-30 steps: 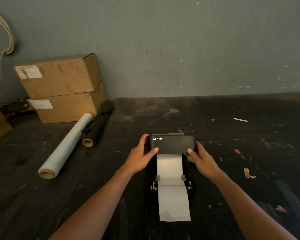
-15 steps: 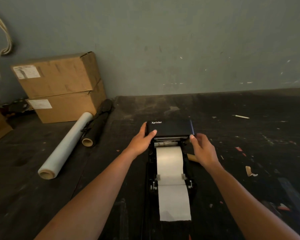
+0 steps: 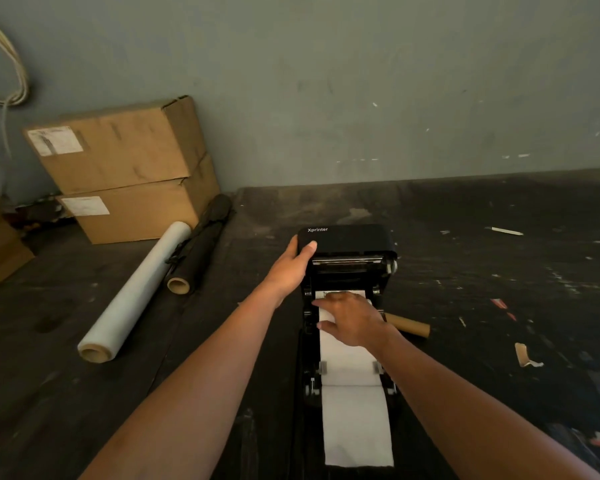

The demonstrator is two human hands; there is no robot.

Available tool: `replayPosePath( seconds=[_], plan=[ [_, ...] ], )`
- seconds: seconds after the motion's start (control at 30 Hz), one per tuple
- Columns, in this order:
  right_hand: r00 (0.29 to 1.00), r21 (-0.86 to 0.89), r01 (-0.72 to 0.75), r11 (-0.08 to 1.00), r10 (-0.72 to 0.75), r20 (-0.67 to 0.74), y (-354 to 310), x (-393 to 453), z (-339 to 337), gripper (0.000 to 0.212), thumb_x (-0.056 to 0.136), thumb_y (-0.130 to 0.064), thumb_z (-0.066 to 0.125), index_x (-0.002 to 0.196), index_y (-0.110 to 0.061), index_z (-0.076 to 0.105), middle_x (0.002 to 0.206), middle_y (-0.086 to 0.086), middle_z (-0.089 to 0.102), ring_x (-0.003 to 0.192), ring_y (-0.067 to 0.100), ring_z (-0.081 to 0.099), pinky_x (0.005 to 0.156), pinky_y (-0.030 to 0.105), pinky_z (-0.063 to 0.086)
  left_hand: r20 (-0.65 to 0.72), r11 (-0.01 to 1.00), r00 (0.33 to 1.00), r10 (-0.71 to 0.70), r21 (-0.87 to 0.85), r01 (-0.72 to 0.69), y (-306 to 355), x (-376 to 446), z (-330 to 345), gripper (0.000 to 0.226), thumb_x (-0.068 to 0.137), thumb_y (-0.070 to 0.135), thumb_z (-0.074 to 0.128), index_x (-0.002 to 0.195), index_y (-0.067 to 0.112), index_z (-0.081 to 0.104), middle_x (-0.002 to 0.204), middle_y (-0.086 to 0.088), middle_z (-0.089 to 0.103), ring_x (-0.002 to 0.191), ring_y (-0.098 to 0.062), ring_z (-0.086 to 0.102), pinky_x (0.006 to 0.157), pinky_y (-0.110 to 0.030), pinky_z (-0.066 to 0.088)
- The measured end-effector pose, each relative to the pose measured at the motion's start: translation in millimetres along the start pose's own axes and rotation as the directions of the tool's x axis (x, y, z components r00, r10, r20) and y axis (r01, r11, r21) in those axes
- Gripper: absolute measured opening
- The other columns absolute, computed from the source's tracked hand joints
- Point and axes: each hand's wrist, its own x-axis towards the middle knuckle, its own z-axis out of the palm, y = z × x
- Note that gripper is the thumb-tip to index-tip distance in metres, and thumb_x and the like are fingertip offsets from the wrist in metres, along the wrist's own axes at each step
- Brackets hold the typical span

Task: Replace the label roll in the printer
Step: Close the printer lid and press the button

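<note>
We held the lid (image 3: pixel 347 241) up with our left hand (image 3: pixel 290 268), fingers curled over its corner. Our right hand (image 3: pixel 352 318) lay on the roll (image 3: pixel 347 355) inside the printer (image 3: pixel 390 271), fingers loosely bent. The paper ran out the front. Best to keep the lid high and push the roll down straight between the side guides

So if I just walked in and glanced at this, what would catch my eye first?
Probably the white label paper running down the middle of the dark table, out of an open black printer. The left hand holds the raised lid at its corner while the right hand rests on the roll inside. Next, two stacked cardboard boxes against the wall at far left.
</note>
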Motion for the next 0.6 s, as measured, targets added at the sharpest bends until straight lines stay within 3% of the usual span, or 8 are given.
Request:
replayPosePath(
  seconds=[0.13,0.27,0.43,0.53,0.6],
  plan=[
    [0.999,0.026,-0.005,1.000,0.004,0.043,1.4,7.9,4.2,0.047,0.090,-0.045,0.050,0.133,-0.028,0.045,0.139,0.003,0.047,0.126,0.024,0.044,0.099,0.041,0.041,-0.006,1.000,1.000,-0.010,0.002,0.010,0.7,2.0,-0.5,0.069,0.092,0.063,0.041,0.151,0.041,0.012,0.155,0.006,0.033,0.134,-0.019,0.039,0.096,-0.038,0.035],
    [0.996,-0.026,-0.008,1.000,0.010,0.084,-1.1,9.5,4.8,0.046,0.089,-0.046,0.050,0.132,-0.031,0.046,0.139,0.003,0.045,0.126,0.026,0.042,0.097,0.042,0.041,-0.009,1.000,1.000,-0.002,0.009,0.002,4.5,1.4,-0.6,0.066,0.093,0.061,0.042,0.150,0.042,0.015,0.152,0.006,0.037,0.105,-0.007,0.040,0.084,-0.034,0.034],
    [0.973,-0.090,-0.048,0.995,0.067,0.223,-10.2,21.3,-8.3,0.047,0.087,-0.047,0.052,0.130,-0.028,0.048,0.135,0.008,0.043,0.123,0.030,0.042,0.096,0.045,0.041,0.000,1.000,1.000,0.001,0.014,-0.001,4.0,1.7,-2.2,0.059,0.093,0.060,0.042,0.147,0.047,0.022,0.138,0.010,0.047,0.105,-0.008,0.041,0.085,-0.036,0.034],
    [0.991,-0.082,-0.064,0.995,0.073,0.108,-19.7,28.6,-14.2,0.054,0.085,-0.046,0.055,0.132,-0.021,0.045,0.129,0.008,0.050,0.120,0.029,0.047,0.101,0.046,0.036,0.003,1.000,1.000,0.006,0.016,-0.006,3.3,2.1,-2.7,0.055,0.093,0.061,0.042,0.144,0.050,0.026,0.118,0.017,0.047,0.105,-0.008,0.043,0.085,-0.036,0.034],
    [0.999,-0.063,-0.030,0.998,0.033,0.042,-24.4,31.8,-15.6,0.044,0.088,-0.041,0.054,0.126,-0.019,0.049,0.120,0.006,0.058,0.115,0.026,0.053,0.101,0.044,0.037,0.005,1.000,1.000,0.015,0.025,-0.015,3.2,3.1,-3.1,0.052,0.093,0.061,0.041,0.142,0.050,0.028,0.114,0.018,0.047,0.101,-0.006,0.046,0.084,-0.034,0.035]
  ],
)
